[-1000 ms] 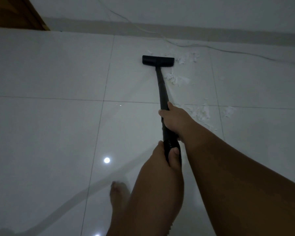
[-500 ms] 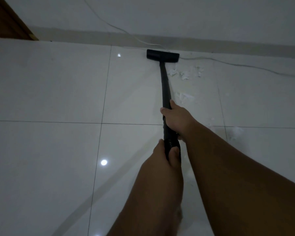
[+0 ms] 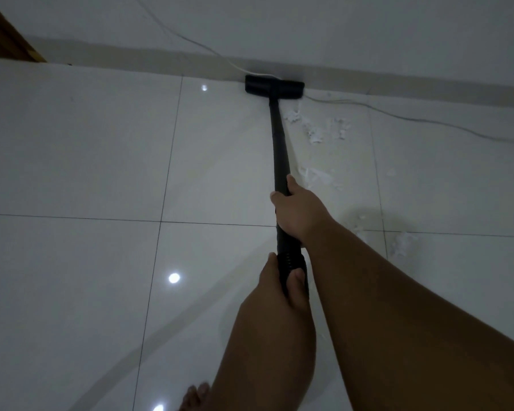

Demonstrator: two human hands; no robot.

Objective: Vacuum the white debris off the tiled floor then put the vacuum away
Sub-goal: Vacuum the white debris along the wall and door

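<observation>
A black vacuum wand (image 3: 280,143) runs away from me across the glossy white tiled floor (image 3: 80,161). Its flat black nozzle head (image 3: 274,87) lies against the grey skirting at the foot of the far wall. My right hand (image 3: 300,212) grips the wand partway down. My left hand (image 3: 282,292) grips the ribbed handle end just below it. White debris (image 3: 316,130) lies in scattered clumps to the right of the wand, with more white debris (image 3: 318,177) beside my right hand and white debris (image 3: 401,244) near my right forearm.
A thin white cable (image 3: 398,115) runs down the wall and along the floor to the right, passing the nozzle. A brown wooden edge (image 3: 3,34) sits at the top left. My bare foot (image 3: 195,398) is at the bottom.
The nozzle has been pushed forward from the open tile up to the skirting. Some clumps near its earlier spot are gone. Both hands keep their grip on the wand.
</observation>
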